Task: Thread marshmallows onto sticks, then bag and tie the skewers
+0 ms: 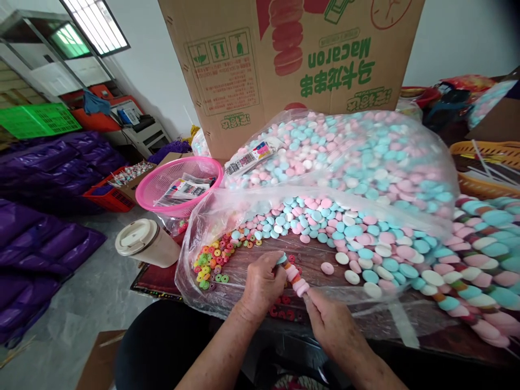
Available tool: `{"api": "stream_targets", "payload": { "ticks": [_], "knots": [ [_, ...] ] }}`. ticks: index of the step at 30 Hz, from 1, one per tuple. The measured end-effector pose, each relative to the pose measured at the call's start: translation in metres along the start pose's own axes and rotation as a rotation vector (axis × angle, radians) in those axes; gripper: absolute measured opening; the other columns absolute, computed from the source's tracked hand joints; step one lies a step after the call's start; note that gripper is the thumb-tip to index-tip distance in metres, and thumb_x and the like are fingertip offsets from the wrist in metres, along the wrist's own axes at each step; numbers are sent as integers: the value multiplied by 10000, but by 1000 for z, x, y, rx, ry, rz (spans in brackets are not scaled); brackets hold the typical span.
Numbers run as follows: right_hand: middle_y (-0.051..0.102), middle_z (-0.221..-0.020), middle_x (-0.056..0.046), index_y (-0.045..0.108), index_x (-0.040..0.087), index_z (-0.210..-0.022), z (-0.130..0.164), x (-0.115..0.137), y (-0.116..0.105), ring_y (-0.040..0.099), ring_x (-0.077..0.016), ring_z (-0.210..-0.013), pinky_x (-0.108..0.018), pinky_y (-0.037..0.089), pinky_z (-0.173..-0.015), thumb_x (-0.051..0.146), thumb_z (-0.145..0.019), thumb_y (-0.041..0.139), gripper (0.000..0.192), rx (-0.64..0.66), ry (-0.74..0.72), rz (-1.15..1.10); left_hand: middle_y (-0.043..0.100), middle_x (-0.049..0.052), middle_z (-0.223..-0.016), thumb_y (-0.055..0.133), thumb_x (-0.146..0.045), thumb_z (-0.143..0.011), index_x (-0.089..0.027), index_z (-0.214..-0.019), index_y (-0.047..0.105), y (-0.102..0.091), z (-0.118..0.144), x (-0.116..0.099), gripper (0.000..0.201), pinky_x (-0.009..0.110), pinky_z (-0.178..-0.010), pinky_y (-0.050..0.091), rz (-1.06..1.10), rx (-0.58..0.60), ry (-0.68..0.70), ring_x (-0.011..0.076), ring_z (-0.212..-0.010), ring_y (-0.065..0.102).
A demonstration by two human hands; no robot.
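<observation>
One head-worn camera looks forward and down, close over the counter [312, 260] near, with the cardboard box [244, 65] far behind.

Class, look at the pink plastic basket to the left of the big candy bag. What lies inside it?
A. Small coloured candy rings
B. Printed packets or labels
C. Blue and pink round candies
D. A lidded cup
B: the pink basket holds flat printed packets, while the round candies and rings lie on the plastic bag and the cup lies outside it.
</observation>
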State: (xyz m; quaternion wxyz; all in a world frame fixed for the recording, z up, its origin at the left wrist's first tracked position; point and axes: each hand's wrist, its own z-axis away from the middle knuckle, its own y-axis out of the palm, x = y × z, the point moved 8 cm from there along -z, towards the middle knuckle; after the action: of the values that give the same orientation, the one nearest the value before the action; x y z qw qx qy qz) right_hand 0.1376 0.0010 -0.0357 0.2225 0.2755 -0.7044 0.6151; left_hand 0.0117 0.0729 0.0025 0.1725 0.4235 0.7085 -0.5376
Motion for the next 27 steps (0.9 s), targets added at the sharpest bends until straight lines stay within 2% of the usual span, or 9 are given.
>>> {"api": "stream_targets", "payload": {
  "ticks": [2, 4, 6, 9, 13, 16, 18, 22, 27],
  "knots": [
    [614, -571, -35, 577, 187, -728, -2, -4, 1, 542, -167, -507, -266, 300, -503, 284, -919, 291, 357, 3, 21, -28, 711, 56, -975, 529, -79, -705, -181, -967, 676, 0, -2, 0, 317, 310, -847, 508, 100, 61, -37, 184, -902, 648],
    [588, -541, -24, 542, 192, -671, -4, -7, -3, 522, -157, -488, -259, 304, -494, 310, -922, 296, 370, -6, 39, -49, 706, 54, -953, 556, -183, -763, -183, -976, 673, 0, -5, 6, 243, 307, -827, 501, 285, 88, -163, 183, -887, 638],
    [558, -511, -13, 501, 200, -616, -6, -6, -6, 493, -145, -467, -253, 302, -483, 330, -922, 302, 387, -4, 27, -66, 694, 43, -856, 555, -309, -807, -173, -935, 669, 0, -6, 19, 219, 278, -744, 505, 553, 31, -358, 160, -786, 629],
    [548, -508, -6, 487, 203, -609, -5, 1, -6, 478, -135, -467, -247, 302, -482, 338, -923, 306, 387, 18, -8, -108, 613, -8, -659, 651, -363, -737, -145, -794, 648, 11, -4, 33, 226, 204, -577, 455, 967, -98, -618, 92, -580, 546],
    [560, -518, -11, 502, 202, -628, -3, 5, -2, 478, -138, -468, -254, 295, -484, 339, -927, 300, 386, 34, 8, -122, 576, -5, -606, 660, -431, -706, -125, -698, 603, 33, 0, 22, 312, 196, -495, 403, 1268, -67, -743, 81, -506, 506],
    [592, -552, -28, 538, 194, -669, -2, 8, 0, 510, -152, -489, -262, 312, -498, 328, -922, 298, 373, 57, 14, -128, 603, 22, -644, 577, -506, -753, -131, -698, 572, 37, 1, 6, 380, 219, -493, 417, 1296, -31, -715, 110, -519, 555],
    [634, -622, -47, 575, 184, -744, -1, 9, 2, 560, -170, -548, -270, 344, -536, 307, -920, 290, 356, 68, 19, -142, 585, 0, -625, 578, -510, -752, -142, -682, 528, 35, 3, 2, 378, 202, -468, 403, 1269, -97, -709, 94, -481, 543],
    [656, -671, -77, 583, 174, -757, -2, 10, 9, 606, -203, -628, -290, 380, -593, 272, -911, 268, 364, 72, 8, -125, 535, -56, -564, 556, -562, -747, -186, -712, 431, 43, 15, 8, 397, 155, -359, 308, 1217, -228, -873, 50, -349, 428],
    [670, -704, -101, 593, 161, -785, -7, 16, 15, 618, -200, -662, -278, 383, -597, 172, -878, 277, 330, 123, 0, -43, 413, -113, -464, 580, -636, -689, -224, -736, 375, 50, 21, 19, 463, 126, -293, 207, 1157, -247, -940, 31, -282, 292]
  ]
}}
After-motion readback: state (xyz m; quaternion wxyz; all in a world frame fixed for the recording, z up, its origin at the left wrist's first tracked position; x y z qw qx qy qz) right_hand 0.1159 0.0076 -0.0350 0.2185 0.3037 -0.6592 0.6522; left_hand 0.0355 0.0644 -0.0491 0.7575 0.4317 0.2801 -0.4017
